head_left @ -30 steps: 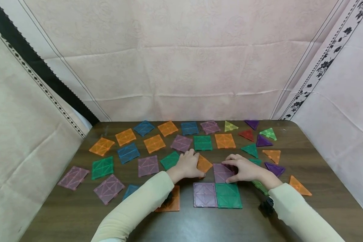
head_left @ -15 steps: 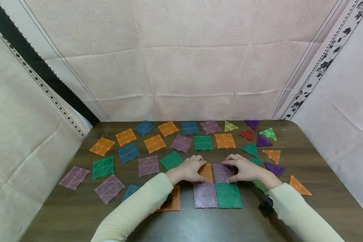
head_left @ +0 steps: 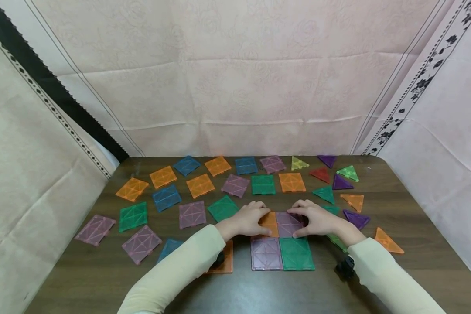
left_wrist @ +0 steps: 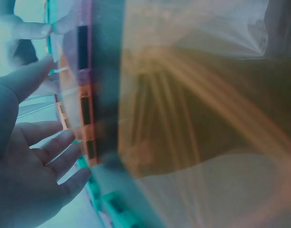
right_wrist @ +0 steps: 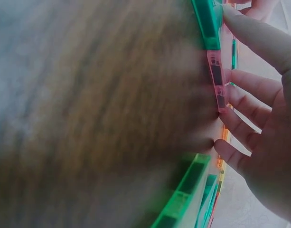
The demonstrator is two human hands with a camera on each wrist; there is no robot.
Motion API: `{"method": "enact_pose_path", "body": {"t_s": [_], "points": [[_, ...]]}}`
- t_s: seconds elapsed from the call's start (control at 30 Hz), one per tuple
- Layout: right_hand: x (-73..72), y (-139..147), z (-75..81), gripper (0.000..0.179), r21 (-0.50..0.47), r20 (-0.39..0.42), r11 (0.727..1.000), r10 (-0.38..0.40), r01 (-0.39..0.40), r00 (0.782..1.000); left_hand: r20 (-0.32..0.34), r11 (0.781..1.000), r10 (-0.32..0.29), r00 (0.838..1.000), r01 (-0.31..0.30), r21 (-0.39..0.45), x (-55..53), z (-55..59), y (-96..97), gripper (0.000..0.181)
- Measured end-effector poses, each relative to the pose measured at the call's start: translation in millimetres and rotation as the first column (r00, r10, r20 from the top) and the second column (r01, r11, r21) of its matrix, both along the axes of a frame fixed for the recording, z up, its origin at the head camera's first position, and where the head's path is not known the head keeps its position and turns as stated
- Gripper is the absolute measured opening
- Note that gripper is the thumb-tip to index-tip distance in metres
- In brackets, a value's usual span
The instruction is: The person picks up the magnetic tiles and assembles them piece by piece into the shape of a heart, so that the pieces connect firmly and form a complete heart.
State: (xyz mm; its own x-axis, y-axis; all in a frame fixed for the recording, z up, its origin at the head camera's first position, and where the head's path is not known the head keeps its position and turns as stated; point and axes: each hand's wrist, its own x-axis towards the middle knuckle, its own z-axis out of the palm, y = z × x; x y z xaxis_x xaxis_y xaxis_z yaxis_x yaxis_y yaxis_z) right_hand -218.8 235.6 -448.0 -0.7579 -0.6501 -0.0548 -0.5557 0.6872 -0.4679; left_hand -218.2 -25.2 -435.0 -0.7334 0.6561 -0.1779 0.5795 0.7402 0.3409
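We list, at far left, a purple square [head_left: 96,230], with a green square [head_left: 133,216] near it and a blue square [head_left: 167,198] beyond. One orange square [head_left: 226,262] lies partly under the left sleeve [head_left: 172,274]. The left hand [head_left: 244,219] holds an orange tile [head_left: 271,221] between thumb and fingers. We enter this tile in a flat block of four: a lilac tile [head_left: 266,254] on its near side, a purple tile [head_left: 288,223] to its right, a green tile [head_left: 297,254] diagonally. The right hand [head_left: 317,219] grips the purple tile, thumb at the near edge. Rightmost, we record a purple triangle [head_left: 356,219], then an orange triangle [head_left: 388,240].
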Motion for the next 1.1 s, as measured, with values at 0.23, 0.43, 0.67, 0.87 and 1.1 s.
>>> {"method": "enact_pose_path", "body": {"t_s": [0.23,0.43,0.67,0.87,1.1], "points": [[11.5,4,7.1,0.083,0.033,0.049,0.999,-0.03,0.029,0.998,-0.014,0.994,-0.056,0.998,0.054,-0.097,26.2,11.1,-21.5,0.1],[28.5,5,13.0,0.097,0.063,0.105,0.998,-0.023,0.017,0.994,-0.015,0.981,-0.063,0.998,0.059,-0.186,46.3,10.8,-28.4,0.09],[32.9,4,9.6,0.096,0.045,0.116,0.999,0.022,-0.027,0.993,-0.016,0.975,-0.06,0.998,0.055,-0.213,44.9,4.4,-31.7,0.087],[34.0,6,6.5,0.093,0.033,0.101,0.999,0.033,-0.037,0.994,-0.028,0.977,-0.08,0.996,0.073,-0.198,43.9,1.5,-33.2,0.087],[33.3,7,2.9,0.091,0.018,0.108,0.999,0.04,-0.042,0.993,-0.038,0.98,-0.087,0.995,0.079,-0.183,45.0,0.4,-34.1,0.086]]}}
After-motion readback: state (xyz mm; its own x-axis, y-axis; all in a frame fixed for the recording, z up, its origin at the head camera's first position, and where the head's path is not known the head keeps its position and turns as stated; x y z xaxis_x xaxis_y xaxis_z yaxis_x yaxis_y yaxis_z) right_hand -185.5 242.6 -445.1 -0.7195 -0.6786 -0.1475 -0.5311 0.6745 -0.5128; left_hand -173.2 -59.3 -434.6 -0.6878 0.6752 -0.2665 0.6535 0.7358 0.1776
